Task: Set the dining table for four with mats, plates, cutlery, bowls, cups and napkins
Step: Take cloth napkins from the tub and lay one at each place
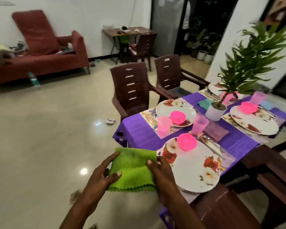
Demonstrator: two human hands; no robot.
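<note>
Both of my hands hold a bright green cloth napkin with a scalloped hem [135, 169] out over the pale tiled floor, just off the near-left corner of the dining table. My left hand [102, 177] pinches its left edge, thumb on top and fingers curled beneath. My right hand [162, 174] pinches the right edge the same way, thumbnail showing on the cloth. The napkin is folded, with a crease running across its middle.

Just right of my right hand sits a round white plate with red flower prints [195, 171] on a floral place mat, its near rim past the table edge. A bright pink plastic bowl [186, 142] stands on the plate's far side. Beyond it a translucent pink tumbler [201, 125] stands beside a folded mauve napkin [215, 131], with cutlery lying between plate and napkin.

Across the purple tablecloth [139, 129], a second flowered plate [176, 111] carries another pink bowl [178, 118], with another pink tumbler [163, 125] just in front of it. A third plate [254, 121] on the right holds a pink bowl too, and a fourth setting at the far end is partly hidden behind a leafy green plant in a white pot [215, 111] standing mid-table. A folded teal napkin [205, 104] lies near the pot.

Two brown plastic chairs [132, 90] stand at the table's far side, and a red sofa [45, 52] lines the wall.
</note>
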